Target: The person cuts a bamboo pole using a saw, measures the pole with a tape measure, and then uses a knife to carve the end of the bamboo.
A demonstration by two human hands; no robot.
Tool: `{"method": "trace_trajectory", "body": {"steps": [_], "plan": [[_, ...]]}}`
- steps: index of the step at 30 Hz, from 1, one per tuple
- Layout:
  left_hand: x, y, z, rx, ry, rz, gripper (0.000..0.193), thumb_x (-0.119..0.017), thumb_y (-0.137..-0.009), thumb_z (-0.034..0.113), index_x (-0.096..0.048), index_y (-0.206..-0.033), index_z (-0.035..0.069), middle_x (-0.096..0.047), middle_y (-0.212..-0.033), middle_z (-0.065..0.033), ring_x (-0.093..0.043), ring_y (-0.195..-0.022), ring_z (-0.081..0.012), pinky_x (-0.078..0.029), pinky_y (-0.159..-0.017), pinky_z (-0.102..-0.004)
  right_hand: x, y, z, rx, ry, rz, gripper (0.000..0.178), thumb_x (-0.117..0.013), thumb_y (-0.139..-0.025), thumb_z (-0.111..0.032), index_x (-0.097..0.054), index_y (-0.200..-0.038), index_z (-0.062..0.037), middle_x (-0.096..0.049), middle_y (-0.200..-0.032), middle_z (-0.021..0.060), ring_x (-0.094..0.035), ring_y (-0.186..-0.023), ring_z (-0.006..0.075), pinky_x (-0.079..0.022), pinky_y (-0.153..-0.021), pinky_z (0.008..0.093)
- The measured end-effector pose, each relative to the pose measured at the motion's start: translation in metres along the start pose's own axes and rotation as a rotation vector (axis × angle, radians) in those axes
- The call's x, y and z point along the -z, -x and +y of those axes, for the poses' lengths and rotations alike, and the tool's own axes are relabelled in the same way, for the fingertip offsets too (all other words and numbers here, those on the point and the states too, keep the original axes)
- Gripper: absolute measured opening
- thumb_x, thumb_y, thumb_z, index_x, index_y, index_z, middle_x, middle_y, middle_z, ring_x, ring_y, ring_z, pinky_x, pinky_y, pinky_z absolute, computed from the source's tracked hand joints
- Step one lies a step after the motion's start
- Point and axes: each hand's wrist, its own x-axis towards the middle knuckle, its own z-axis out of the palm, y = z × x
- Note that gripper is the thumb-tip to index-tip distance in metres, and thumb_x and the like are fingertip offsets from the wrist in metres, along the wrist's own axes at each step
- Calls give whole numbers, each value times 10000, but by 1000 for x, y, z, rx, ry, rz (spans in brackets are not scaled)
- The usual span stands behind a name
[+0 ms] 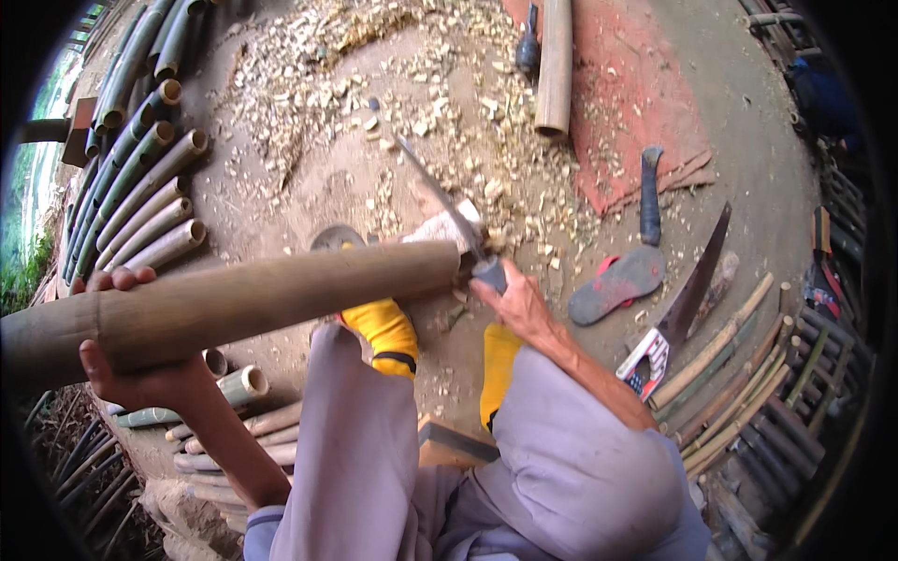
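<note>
A thick brown bamboo pole (281, 297) lies across in front of me, from the left edge to above my feet. My left hand (150, 379) is wrapped round it near the left edge, thumb in front and fingertips over the top. At the pole's right end my right hand (519, 304) is closed round the grey handle of a long-bladed knife (436, 187). Its blade points up and to the left, passing by the pole's end. Whether the blade touches the bamboo, I cannot tell. A whitish block (444, 227) shows behind the pole's end, partly hidden.
Pale wood chips (374, 65) litter the ground. On the right lie a dark-handled blade (650, 201), a sandal (617, 285) and a handsaw (687, 299). Another bamboo pole (555, 70) rests on a red sheet (636, 112). Cut bamboo poles (140, 192) are stacked at left.
</note>
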Motion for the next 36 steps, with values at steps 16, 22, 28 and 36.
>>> {"method": "trace_trajectory", "body": {"steps": [16, 22, 28, 36], "plan": [[15, -4, 0, -94, 24, -297, 834, -645, -650, 420, -323, -1276, -29, -399, -1049, -147, -432, -977, -261, -353, -929, -402, 8, 11, -31, 244, -130, 129, 410, -663, -834, -350, -524, -987, 4, -638, -726, 156, -673, -706, 279, -513, -605, 364], [-9, 0, 7, 79, -65, -115, 792, -608, -689, 417, -335, -1267, -51, -387, -1199, -225, -429, -1096, -340, -340, -980, -503, -1, -12, 8, -68, 61, -13, 402, -648, -843, -351, -511, -981, 1, -651, -759, 170, -670, -688, 275, -515, -578, 375], [-2, -9, 1, -2, -41, 157, 561, -548, -794, 318, -423, -1166, -83, -492, -1076, -208, -501, -1005, -292, -370, -981, -424, 5, 9, -41, 141, -110, 93, 430, -645, -844, -355, -506, -1044, -1, -647, -783, 164, -671, -693, 279, -520, -581, 365], [0, 2, 8, -16, -15, -15, 518, -525, -797, 314, -405, -1175, -19, -449, -1096, -186, -488, -967, -287, -382, -923, -453, -6, -5, -14, 124, 95, 53, 441, -657, -836, -363, -480, -960, 22, -637, -708, 184, -676, -713, 333, -523, -549, 399]]}}
